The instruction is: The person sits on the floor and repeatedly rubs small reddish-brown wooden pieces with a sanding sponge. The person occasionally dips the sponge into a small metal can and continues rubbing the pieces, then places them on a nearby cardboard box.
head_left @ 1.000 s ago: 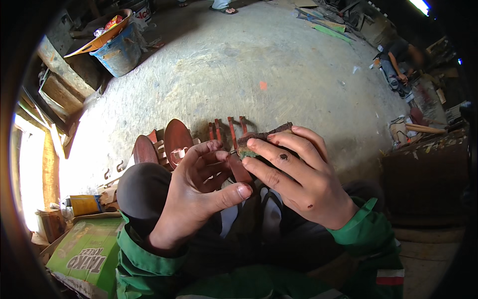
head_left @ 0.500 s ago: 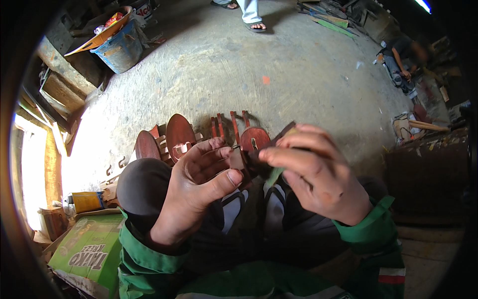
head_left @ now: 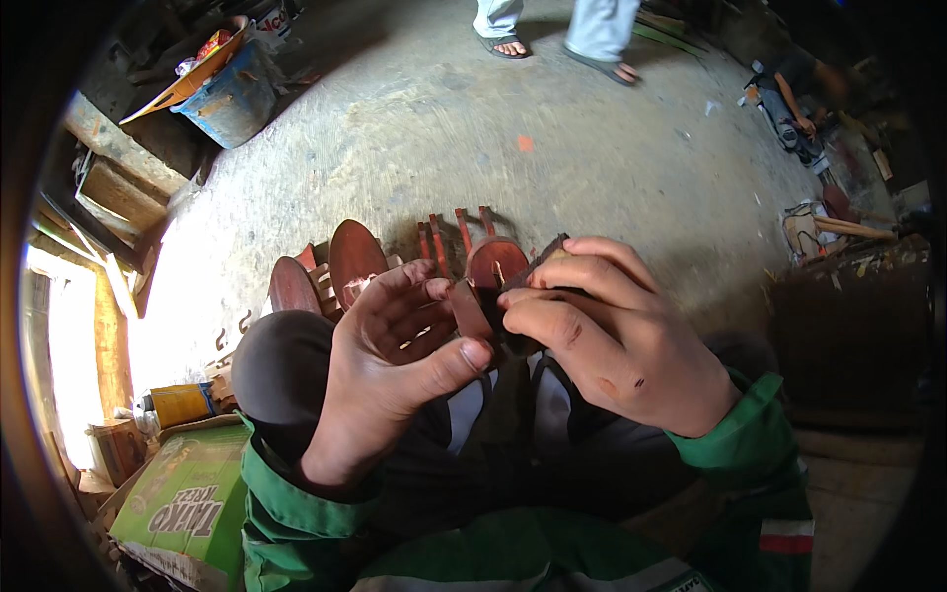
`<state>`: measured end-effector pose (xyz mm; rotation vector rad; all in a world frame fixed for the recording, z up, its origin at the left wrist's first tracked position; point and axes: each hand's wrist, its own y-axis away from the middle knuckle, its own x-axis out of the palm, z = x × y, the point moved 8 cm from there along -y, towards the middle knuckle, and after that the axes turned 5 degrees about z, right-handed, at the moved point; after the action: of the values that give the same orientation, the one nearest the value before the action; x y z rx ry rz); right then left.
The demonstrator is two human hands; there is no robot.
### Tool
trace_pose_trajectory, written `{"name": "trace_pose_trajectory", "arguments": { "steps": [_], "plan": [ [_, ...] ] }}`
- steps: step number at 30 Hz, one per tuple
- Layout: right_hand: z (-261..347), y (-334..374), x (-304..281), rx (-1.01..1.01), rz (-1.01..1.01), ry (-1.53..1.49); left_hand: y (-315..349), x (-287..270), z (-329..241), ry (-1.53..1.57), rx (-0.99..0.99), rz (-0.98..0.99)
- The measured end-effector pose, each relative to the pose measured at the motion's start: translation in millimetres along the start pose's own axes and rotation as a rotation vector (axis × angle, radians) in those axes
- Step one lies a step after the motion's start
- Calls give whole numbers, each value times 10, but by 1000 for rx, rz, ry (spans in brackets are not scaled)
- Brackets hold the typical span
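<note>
My left hand (head_left: 390, 380) is closed round a small reddish-brown wooden piece (head_left: 471, 312), its flat side turned up between thumb and fingers. Against the far side of that piece, my right hand (head_left: 626, 350) pinches a dark, rough-looking strip (head_left: 538, 260), possibly sandpaper. Where the two meet is partly hidden by my right fingers. Just beyond my hands stand dark red oval wooden pieces (head_left: 357, 253) and a rounded one with a slot (head_left: 496, 260). Slim red wooden bars (head_left: 464, 230) stick up behind them.
On my left lie a green carton (head_left: 182, 498) and a yellow can (head_left: 180, 403). A blue bucket (head_left: 229, 107) with an orange basin (head_left: 202, 69) stands far left. A walking person's feet (head_left: 508, 45) are ahead; another person (head_left: 794, 113) sits far right, beyond a dark block (head_left: 848, 335).
My right hand and the dark strip have come lower and closer against the wooden piece; the green patch under my right fingers is out of sight. The walking person has stepped right.
</note>
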<state>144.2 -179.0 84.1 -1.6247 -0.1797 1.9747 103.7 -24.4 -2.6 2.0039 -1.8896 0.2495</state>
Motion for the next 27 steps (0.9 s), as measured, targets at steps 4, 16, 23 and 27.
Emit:
{"name": "trace_pose_trajectory", "arguments": {
  "steps": [4,16,23,27],
  "plan": [
    [-49,-2,-21,-8,-72,42,-2,23,78,-108,-111,-20],
    [-52,16,-216,-38,-279,146,7,43,35,-183,-26,-31],
    [-59,-1,-16,34,-126,122,5,62,-36,-76,104,2],
    [-25,24,32,71,16,56,-14,18,-61,10,98,53]
  ]
}}
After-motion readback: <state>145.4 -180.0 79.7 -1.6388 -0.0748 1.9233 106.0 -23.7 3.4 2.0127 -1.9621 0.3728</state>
